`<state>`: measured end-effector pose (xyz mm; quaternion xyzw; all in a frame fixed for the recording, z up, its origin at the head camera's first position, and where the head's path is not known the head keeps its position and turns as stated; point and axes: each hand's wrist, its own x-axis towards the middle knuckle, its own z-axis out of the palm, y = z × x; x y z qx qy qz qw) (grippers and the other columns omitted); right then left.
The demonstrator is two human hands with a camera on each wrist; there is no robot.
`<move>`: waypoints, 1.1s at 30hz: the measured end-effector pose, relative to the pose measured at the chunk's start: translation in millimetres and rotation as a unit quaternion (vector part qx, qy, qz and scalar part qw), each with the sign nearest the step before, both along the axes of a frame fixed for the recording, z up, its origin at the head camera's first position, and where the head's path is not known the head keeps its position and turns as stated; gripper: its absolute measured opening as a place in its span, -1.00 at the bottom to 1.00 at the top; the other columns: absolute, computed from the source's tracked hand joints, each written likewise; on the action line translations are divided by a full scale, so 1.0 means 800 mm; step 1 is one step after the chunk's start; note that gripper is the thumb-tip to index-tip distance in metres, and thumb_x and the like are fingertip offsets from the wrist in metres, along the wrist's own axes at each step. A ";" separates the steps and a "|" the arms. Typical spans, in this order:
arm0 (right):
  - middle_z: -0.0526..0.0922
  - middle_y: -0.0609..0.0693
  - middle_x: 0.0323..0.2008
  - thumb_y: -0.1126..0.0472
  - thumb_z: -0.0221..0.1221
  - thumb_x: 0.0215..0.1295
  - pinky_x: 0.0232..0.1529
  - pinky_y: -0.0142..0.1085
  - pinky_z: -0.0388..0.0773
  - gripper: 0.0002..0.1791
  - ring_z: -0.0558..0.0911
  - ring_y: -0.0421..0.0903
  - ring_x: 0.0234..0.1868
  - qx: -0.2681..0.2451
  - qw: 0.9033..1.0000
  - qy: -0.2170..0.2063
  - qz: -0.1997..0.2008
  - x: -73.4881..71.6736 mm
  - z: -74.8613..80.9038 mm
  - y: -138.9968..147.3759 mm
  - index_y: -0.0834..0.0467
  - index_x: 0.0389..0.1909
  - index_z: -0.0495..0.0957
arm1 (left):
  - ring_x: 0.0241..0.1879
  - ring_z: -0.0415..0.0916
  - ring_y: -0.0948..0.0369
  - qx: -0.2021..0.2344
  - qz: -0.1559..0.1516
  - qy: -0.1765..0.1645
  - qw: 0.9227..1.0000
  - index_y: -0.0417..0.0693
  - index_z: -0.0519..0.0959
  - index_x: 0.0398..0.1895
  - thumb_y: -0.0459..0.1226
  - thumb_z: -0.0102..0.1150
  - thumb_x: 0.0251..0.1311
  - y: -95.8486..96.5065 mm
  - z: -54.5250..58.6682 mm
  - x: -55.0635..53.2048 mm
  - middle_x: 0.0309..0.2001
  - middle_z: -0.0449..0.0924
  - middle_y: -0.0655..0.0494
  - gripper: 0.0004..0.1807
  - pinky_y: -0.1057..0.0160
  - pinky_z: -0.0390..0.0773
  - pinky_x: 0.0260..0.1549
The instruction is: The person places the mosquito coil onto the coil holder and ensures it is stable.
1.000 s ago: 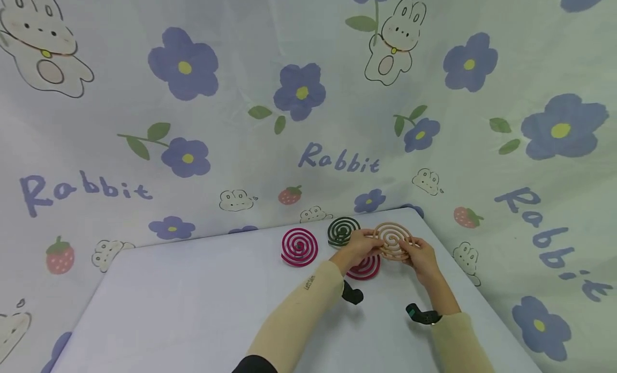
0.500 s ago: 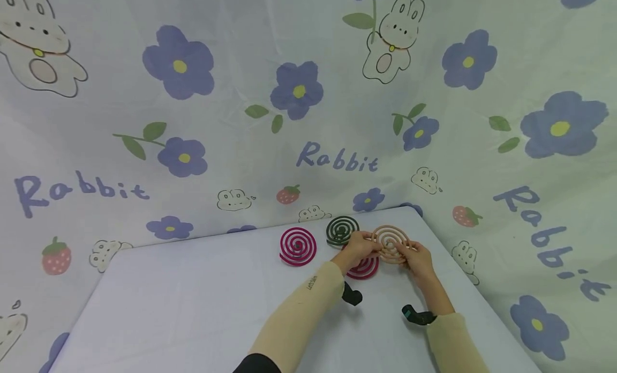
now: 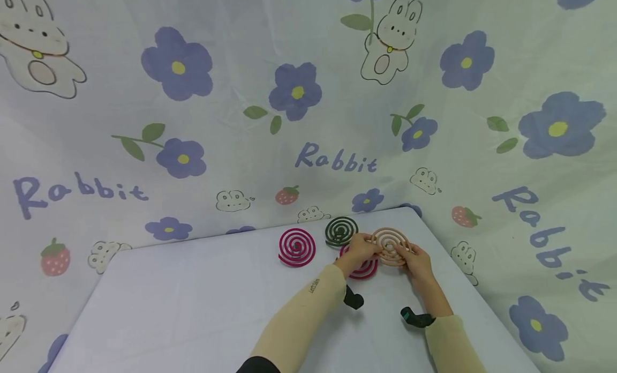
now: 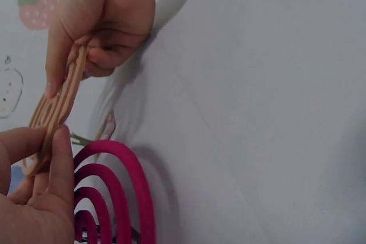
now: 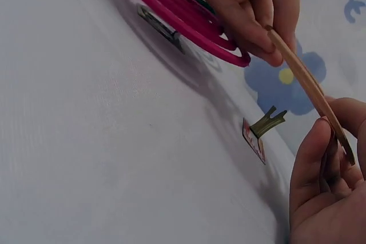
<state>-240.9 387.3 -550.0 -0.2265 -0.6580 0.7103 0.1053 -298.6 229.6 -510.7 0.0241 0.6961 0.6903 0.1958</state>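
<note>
A tan mosquito coil (image 3: 389, 246) is held up off the table between both hands. My left hand (image 3: 360, 250) pinches its left edge between thumb and fingers; my right hand (image 3: 418, 261) pinches the right edge. In the right wrist view the coil appears nearly edge-on, above a small stand (image 5: 269, 121) with green prongs on a flat base. Beneath my left hand, and partly hidden by it, sits a magenta mosquito coil (image 3: 365, 269), raised on a metal stand (image 5: 160, 27).
Another magenta coil (image 3: 296, 247) lies to the left, and a dark green coil (image 3: 341, 231) is behind my left hand. The white table (image 3: 193, 298) meets a curtain (image 3: 241, 164) printed with rabbits and flowers at its back and right edges.
Both hands have lowered the tan coil slightly toward the table. Its grip at both edges stays, and the other coils have not moved.
</note>
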 end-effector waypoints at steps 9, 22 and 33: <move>0.57 -0.13 -0.60 0.12 0.36 0.20 -0.66 -0.45 0.44 -0.59 0.50 -0.30 -0.66 -0.018 1.000 -0.004 -0.013 -0.006 -0.008 -0.004 0.28 -0.10 0.46 | -0.40 0.68 0.10 0.002 0.009 -0.019 1.000 -0.42 0.54 -0.05 -0.60 0.25 0.07 0.002 -0.007 0.001 -0.40 0.66 -0.15 -0.67 0.27 0.66 -0.42; 0.55 -0.13 -0.56 0.13 0.34 0.22 -0.66 -0.43 0.44 -0.59 0.46 -0.29 -0.65 -0.004 1.000 -0.008 -0.010 -0.013 -0.006 -0.003 0.30 -0.07 0.46 | -0.40 0.68 0.07 -0.007 0.021 -0.019 1.000 -0.41 0.51 -0.03 -0.60 0.28 0.05 0.007 -0.013 -0.006 -0.45 0.65 -0.13 -0.63 0.31 0.65 -0.45; 0.53 -0.15 -0.59 0.12 0.35 0.22 -0.66 -0.44 0.44 -0.58 0.47 -0.31 -0.65 -0.001 1.000 -0.019 -0.006 -0.017 -0.008 -0.001 0.32 -0.11 0.43 | -0.42 0.67 0.11 -0.008 0.019 -0.027 0.999 -0.41 0.49 -0.02 -0.60 0.28 0.04 0.005 -0.012 -0.006 -0.39 0.64 -0.12 -0.62 0.31 0.65 -0.45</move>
